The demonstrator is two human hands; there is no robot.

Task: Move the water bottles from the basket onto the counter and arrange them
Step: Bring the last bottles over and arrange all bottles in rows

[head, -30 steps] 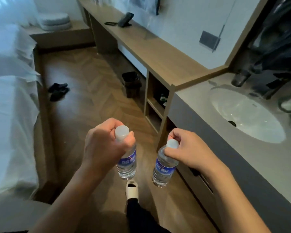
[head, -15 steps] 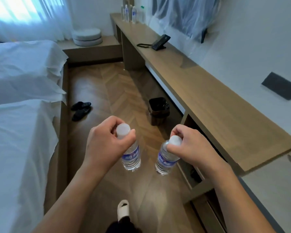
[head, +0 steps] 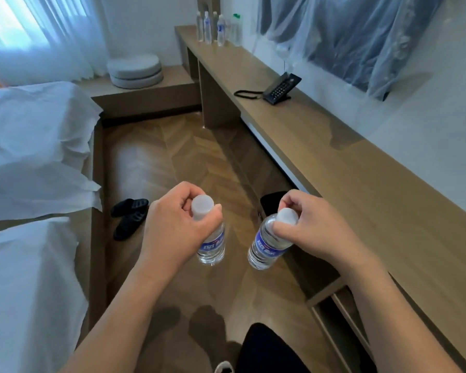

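Both forearms reach forward and slightly inward from the bottom of the view, bare to the elbow, with the hands held level over the wooden floor (head: 178, 162) beside the long counter (head: 361, 184). The left hand (head: 180, 227) curls its fingers and thumb round the neck of one water bottle (head: 213, 246), just under the white cap, so the bottle hangs upright below the fist. The right hand (head: 307, 230) pinches a second water bottle (head: 264, 246) the same way at its capped neck; this bottle tilts, its base swung toward the left one. The two bottles hang near each other without touching, both in the air and clear of the counter's front edge. That makes two bottles in hand. At the counter's far end, against the wall, stands a cluster of bottles (head: 218, 29): at least five, though the blur makes an exact count uncertain. One black telephone (head: 280, 88) sits midway along the counter's back edge. Two dark slippers (head: 129, 216) lie on the floor by the bed (head: 33, 146).
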